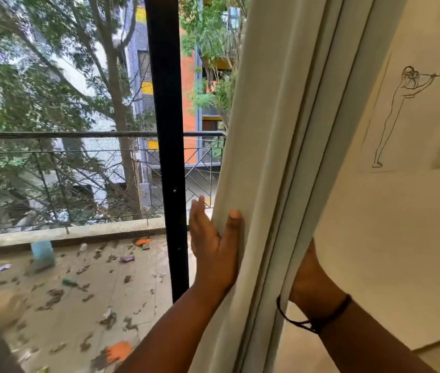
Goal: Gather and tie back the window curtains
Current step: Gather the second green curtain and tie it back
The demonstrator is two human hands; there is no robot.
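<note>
Now the gathering step is in hand: the curtain (272,146) hangs bunched at the right of the window. The left hand (214,246) presses it, fingers straight. The right hand (313,281) is mostly hidden behind the folds, so its grip I cannot tell. Next a tie is needed; none is visible.

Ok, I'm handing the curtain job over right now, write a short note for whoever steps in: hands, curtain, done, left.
Left hand: fingers straight, thumb on the room side of the curtain, the other fingers on the window side, cupping the bunched folds' left edge.
Right hand: mostly hidden behind the curtain, between it and the wall; only wrist and black wristband show, grip unknown.
Curtain: pulled into a bundle beside the wall, right of the black window frame.
Done: mostly gathered, window uncovered.
Left: tie it back. No tie-back visible in this view.
</note>
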